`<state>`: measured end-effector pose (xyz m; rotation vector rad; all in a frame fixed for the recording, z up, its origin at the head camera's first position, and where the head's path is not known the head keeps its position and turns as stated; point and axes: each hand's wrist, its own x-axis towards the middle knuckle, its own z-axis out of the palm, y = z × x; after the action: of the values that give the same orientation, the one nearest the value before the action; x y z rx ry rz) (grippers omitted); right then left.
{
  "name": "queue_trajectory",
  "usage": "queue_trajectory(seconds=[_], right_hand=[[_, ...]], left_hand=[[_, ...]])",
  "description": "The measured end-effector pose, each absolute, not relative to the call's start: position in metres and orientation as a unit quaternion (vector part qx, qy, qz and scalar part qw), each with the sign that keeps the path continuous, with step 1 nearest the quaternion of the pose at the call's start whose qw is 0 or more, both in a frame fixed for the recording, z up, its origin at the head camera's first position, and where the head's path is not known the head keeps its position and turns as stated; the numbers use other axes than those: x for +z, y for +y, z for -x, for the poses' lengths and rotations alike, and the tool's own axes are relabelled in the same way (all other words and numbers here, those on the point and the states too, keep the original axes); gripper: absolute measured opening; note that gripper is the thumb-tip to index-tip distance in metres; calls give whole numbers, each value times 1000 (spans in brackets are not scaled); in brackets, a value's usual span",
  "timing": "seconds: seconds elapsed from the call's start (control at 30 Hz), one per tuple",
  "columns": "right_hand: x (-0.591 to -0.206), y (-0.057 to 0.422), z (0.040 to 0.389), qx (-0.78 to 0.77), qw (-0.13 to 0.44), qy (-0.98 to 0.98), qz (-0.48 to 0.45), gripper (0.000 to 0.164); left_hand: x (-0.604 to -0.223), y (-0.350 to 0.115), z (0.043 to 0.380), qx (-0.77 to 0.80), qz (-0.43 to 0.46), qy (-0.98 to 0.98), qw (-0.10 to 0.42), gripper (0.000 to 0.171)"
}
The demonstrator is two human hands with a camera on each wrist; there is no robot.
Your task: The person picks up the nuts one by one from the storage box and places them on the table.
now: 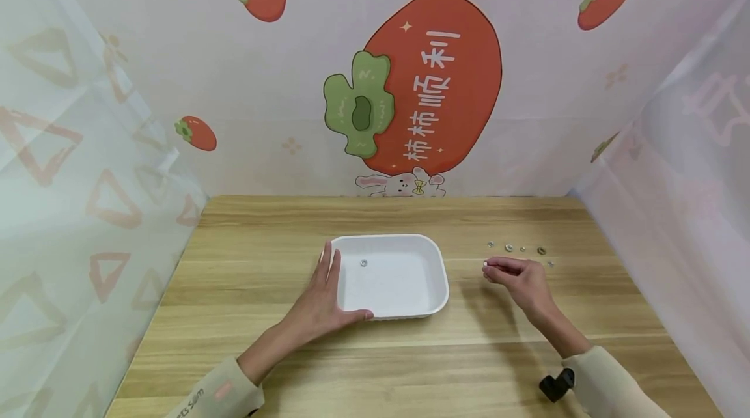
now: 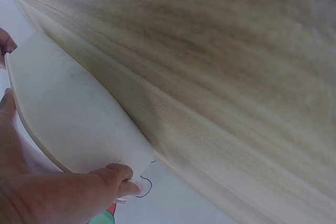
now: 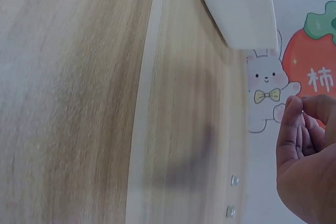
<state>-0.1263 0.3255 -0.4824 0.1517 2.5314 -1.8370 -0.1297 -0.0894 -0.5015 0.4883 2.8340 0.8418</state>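
Observation:
A white plastic tray (image 1: 391,275) with rounded corners stands on the wooden table, a small silver nut (image 1: 364,263) lying inside it. My left hand (image 1: 319,307) rests on the tray's near left corner, its straight fingers along the left rim and its thumb along the front. In the left wrist view that hand (image 2: 58,192) touches the tray's outer wall (image 2: 79,108). To the right of the tray, my right hand (image 1: 521,281) pinches a small pale piece (image 1: 485,264) between thumb and fingertips above the table. Its exact kind is too small to tell.
Several small metal parts lie beyond my right hand, among them a silver nut (image 1: 509,248), a darker nut (image 1: 541,250) and a tiny piece (image 1: 551,264). Printed cloth (image 1: 281,164) walls off the table (image 1: 410,366) at the back and both sides.

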Motion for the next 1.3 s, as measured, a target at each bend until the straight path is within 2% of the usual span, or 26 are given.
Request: queue_trajectory(seconds=[1.3], right_hand=[[-481,401,143,-523,-13,847,-98,42]], left_hand=[[-505,-90,130,289,-160,941,69,141]])
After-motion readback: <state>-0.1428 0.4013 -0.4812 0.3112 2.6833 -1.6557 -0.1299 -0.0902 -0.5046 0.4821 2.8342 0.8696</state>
